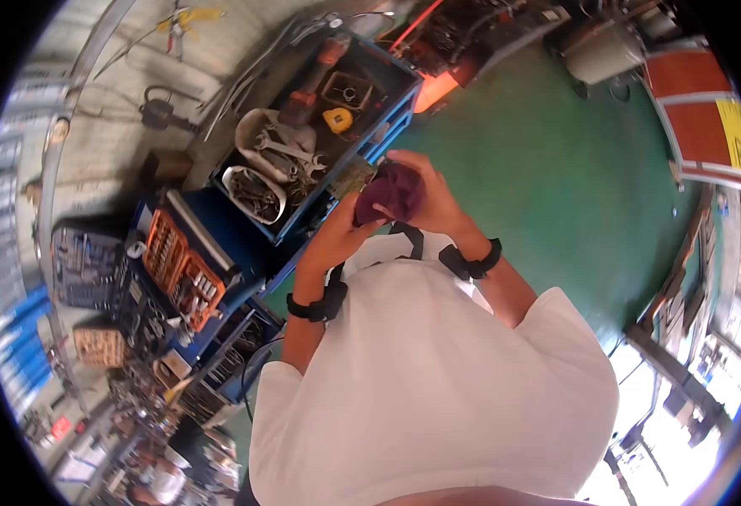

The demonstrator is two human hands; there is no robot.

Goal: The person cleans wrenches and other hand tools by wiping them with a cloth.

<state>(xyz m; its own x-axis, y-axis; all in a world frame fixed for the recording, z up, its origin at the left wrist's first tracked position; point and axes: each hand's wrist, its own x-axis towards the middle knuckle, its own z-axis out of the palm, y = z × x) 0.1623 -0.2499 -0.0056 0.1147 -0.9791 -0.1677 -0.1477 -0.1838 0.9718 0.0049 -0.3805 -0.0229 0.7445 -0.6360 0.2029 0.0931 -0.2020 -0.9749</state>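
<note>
A dark purple cloth [394,194] is bunched up in front of my chest, between both hands. My left hand [343,229] has its fingers closed on the lower left side of the cloth. Around its upper right side wraps my right hand [431,196]. Something dark shows at the cloth's left edge, but I cannot make out what it is. Black straps sit on both wrists. Just beyond the hands is the corner of a blue tool cart [400,101].
The cart holds wrenches [290,152], a yellow tape measure [338,120] and a white container of small parts [253,195]. An orange socket tray [183,270] lies at the left. Green floor [547,169] extends right, towards a red panel [687,118].
</note>
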